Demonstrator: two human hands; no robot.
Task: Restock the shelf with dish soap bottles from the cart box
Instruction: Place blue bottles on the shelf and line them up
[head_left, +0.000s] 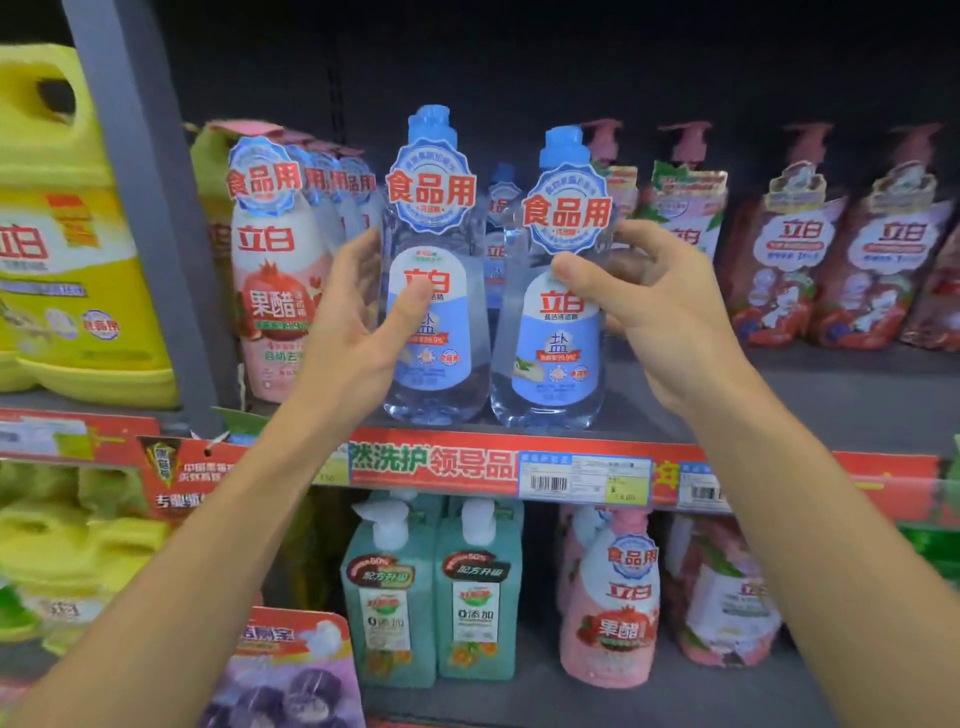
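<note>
In the middle of the frame, two clear plastic dish soap bottles with blue caps and blue-white labels stood side by side on the front edge of the grey metal shelf (810, 410), just above its red price strip (447, 462). The left hand (358, 322) held the left bottle (434, 291), its thumb pressed on the label and its fingers curled around the far side. The right hand (660, 306) pinched the right bottle (558, 312) in the same way, thumb on the front and fingers behind the neck. The step in hand seemed to be the placing of this pair on the shelf. Both bottoms looked already on the board, so the next move probably called for pushing them back toward the same blue-capped bottles (501, 218) behind, straightening the labels, then letting go. The cart box was not in view.
</note>
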